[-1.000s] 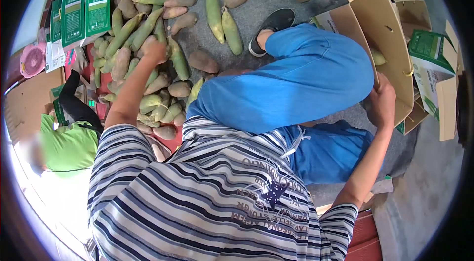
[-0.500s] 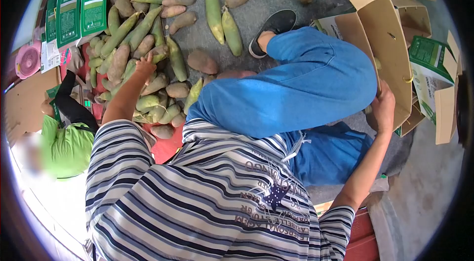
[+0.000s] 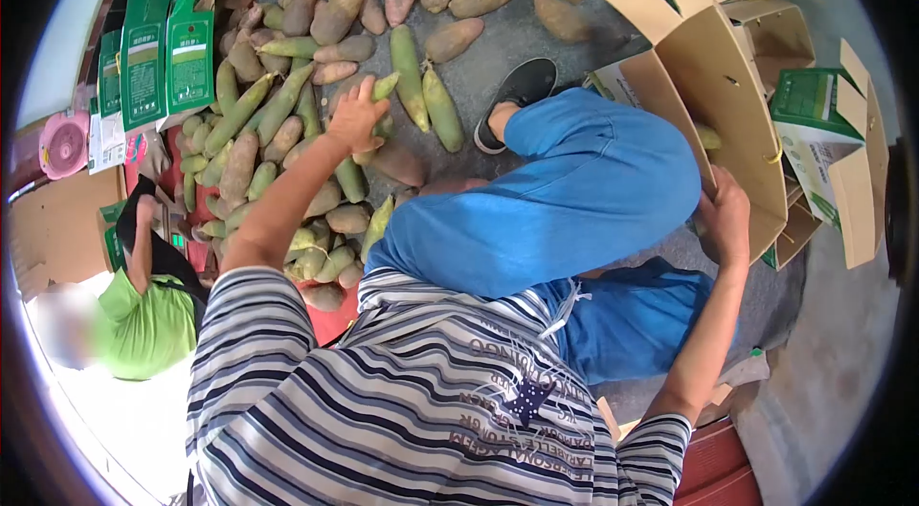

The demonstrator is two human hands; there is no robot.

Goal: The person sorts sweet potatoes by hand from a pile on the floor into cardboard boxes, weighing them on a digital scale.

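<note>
My left hand (image 3: 356,115) is closed around a green radish (image 3: 386,86), whose pale green end sticks out past the fingers. It hangs over the right side of a heap of green radishes (image 3: 237,115) and reddish-brown, potato-like roots (image 3: 239,169). Two green radishes (image 3: 441,110) lie side by side just right of this hand. My right hand (image 3: 726,217) grips the near edge of an open cardboard box (image 3: 742,113) beside my knee. Part of a greenish vegetable (image 3: 708,136) shows inside the box; the rest of its contents is hidden.
More open cartons with green print (image 3: 816,104) stand at the right, and green printed boxes (image 3: 144,56) at the left. Another person in a green shirt (image 3: 144,324) is at the far left, near a pink basin (image 3: 65,144). Loose roots (image 3: 563,18) lie on the dark floor.
My left hand has moved right and up from the heap, with the green radish in it. My right hand stays at the box edge. The other person's arm has shifted.
</note>
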